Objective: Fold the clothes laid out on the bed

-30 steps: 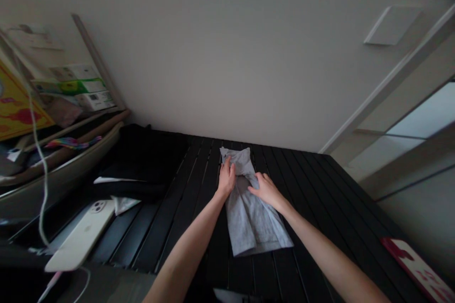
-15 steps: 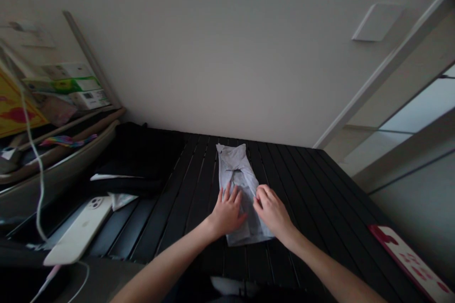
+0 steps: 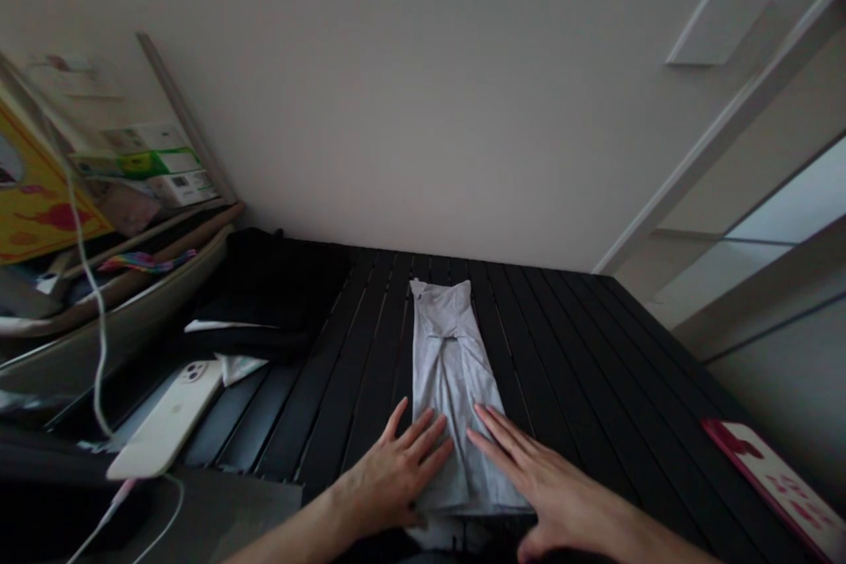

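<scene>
A light grey cloth garment (image 3: pixel 453 397) lies folded into a long narrow strip on the black slatted table (image 3: pixel 582 370), running away from me. My left hand (image 3: pixel 397 471) rests flat with spread fingers, its fingertips at the garment's left edge near the end closest to me. My right hand (image 3: pixel 548 485) lies on the other side, its fingertips touching the garment's right edge. Neither hand grips the cloth. The near end of the strip is partly hidden behind my fingers.
A white phone (image 3: pixel 168 419) and a black cloth (image 3: pixel 264 300) with a white scrap lie at the table's left. A white cable trails nearby, and a beige tray edge runs beyond them. A red-and-white card (image 3: pixel 770 485) sits at the right corner.
Both hands have drawn back toward me and opened flat. The garment now lies straighter and narrower, with its side edges smoothed in.
</scene>
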Tool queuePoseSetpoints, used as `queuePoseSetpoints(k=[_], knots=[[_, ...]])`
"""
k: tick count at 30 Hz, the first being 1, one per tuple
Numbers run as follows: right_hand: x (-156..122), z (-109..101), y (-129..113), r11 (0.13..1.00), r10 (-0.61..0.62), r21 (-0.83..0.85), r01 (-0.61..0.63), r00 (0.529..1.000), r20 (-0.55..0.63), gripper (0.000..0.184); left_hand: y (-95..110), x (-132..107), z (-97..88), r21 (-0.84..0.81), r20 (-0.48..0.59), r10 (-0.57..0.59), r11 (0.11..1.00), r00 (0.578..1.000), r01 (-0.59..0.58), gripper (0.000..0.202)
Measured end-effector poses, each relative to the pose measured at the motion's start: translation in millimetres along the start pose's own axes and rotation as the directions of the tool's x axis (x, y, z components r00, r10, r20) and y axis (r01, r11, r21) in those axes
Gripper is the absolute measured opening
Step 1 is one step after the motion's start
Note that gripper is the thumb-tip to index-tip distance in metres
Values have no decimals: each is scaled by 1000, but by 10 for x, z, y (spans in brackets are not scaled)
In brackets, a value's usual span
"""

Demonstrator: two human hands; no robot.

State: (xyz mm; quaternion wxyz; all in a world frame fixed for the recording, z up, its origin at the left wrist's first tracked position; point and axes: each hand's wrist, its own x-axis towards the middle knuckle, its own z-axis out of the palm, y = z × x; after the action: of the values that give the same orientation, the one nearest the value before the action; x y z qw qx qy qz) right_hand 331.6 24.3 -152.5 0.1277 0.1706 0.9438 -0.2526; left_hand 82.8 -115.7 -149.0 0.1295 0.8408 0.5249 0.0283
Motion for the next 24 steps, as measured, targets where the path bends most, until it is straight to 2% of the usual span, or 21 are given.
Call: queuePoseSetpoints(k=[2, 4, 7, 10, 12, 14, 15, 16, 18, 20, 21, 22, 23, 24], knots=[[-53, 82, -61, 998, -36, -61, 35, 999, -20, 110, 19, -45, -59, -19, -9, 36, 999, 999, -36, 64], [-111, 83, -164, 993, -83, -82, 79, 996, -42, 94, 38, -80, -160, -118, -18, 87, 989, 996, -88, 41], [-172, -117, -317, 995, -89, 33, 89, 996, -18, 64, 3, -82, -341, -372, 2, 137, 920, 991, -126, 20], [-62, -473, -295, 953, -60, 297, 58, 998, -1, 33, -185, 38, -472, -641, -4, 33, 767, 999, -28, 15], [157, -709, -124, 899, -43, 429, 86, 993, -111, 24, -405, 210, -523, -765, -62, -137, 643, 989, 41, 25], [462, -898, 141, 879, 36, 463, 113, 953, -301, 18, -671, 445, -561, -823, -173, -329, 566, 929, 47, 30], [628, -967, 285, 885, 77, 448, 126, 909, -409, 20, -805, 573, -577, -827, -238, -423, 560, 874, 46, 30], [789, -1016, 422, 889, 123, 437, 134, 850, -512, 27, -927, 699, -589, -816, -295, -508, 574, 809, 63, 30], [1069, -1047, 636, 892, 232, 443, 95, 743, -628, 37, -1106, 918, -589, -775, -380, -611, 620, 694, 122, 36], [1258, -975, 736, 924, 303, 382, -3, 613, -730, 49, -1164, 1062, -530, -692, -466, -667, 684, 580, 231, 51], [1316, -899, 743, 947, 293, 316, -58, 560, -775, 54, -1146, 1104, -472, -634, -506, -677, 712, 534, 302, 57], [1353, -798, 726, 967, 253, 231, -109, 534, -807, 58, -1104, 1130, -395, -563, -539, -671, 737, 509, 374, 61], [1373, -679, 694, 979, 200, 140, -150, 541, -817, 60, -1044, 1143, -304, -482, -559, -652, 759, 513, 438, 61], [1383, -549, 653, 982, 152, 57, -178, 579, -801, 60, -977, 1148, -204, -397, -560, -623, 780, 547, 484, 59]])
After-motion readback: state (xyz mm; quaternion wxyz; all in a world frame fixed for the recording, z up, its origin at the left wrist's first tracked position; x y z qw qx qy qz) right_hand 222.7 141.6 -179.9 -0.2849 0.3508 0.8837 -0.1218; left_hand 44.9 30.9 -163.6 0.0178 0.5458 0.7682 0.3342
